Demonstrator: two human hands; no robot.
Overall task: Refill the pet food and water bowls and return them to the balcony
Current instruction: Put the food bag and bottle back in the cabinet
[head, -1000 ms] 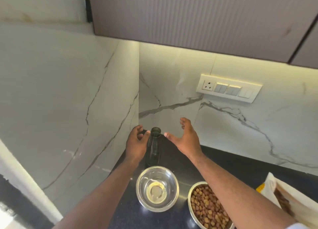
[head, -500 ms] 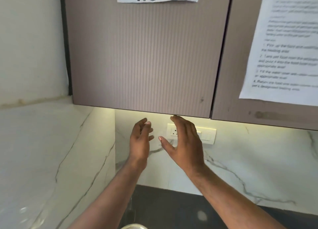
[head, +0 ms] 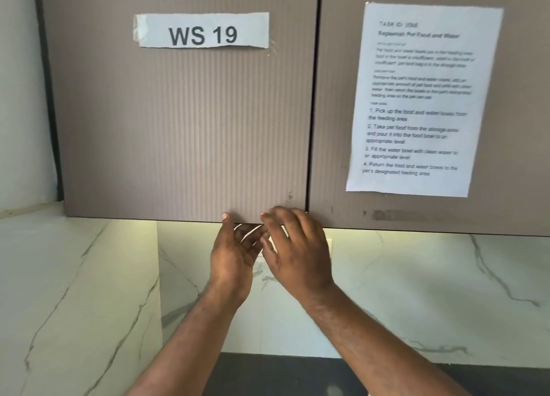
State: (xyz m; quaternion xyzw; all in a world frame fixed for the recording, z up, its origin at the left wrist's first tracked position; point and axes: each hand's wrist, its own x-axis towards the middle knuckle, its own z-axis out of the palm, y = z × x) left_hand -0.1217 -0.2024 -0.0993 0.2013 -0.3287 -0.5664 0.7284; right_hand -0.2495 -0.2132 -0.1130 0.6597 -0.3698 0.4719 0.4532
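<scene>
Two hands are up at the lower edge of the left cabinet door (head: pixel 184 121), and we see nothing held in either. Our left hand (head: pixel 235 255) has its thumb tip against the door's bottom edge and its palm turned rightward, fingers (head: pixel 253 235) loosely spread and blurred. Our right hand (head: pixel 297 252) sits just beside it, back toward us, its fingers (head: pixel 279 217) spread wide and resting over the door's lower right corner, close to the dark vertical seam (head: pixel 314 98) that separates it from the right cabinet door (head: pixel 520 98).

Below that edge there is open room: a lit strip under the cabinets, then the white veined marble backsplash (head: pixel 416 291) running down to a dark counter (head: pixel 282 375) at the bottom of the view. On the left the marble side wall (head: pixel 74 291) closes the corner, so the free space lies to the right and downward.

We cannot see the food and water bowls here; they are out of view, so their look and heading cannot be told. The left door is ribbed, grey-brown, taller than wide, and carries a taped strip (head: pixel 202 31) reading "WS 19". The right door bears a printed sheet (head: pixel 416 98) headed "Replenish Pet Food and Water", hanging slightly tilted.
</scene>
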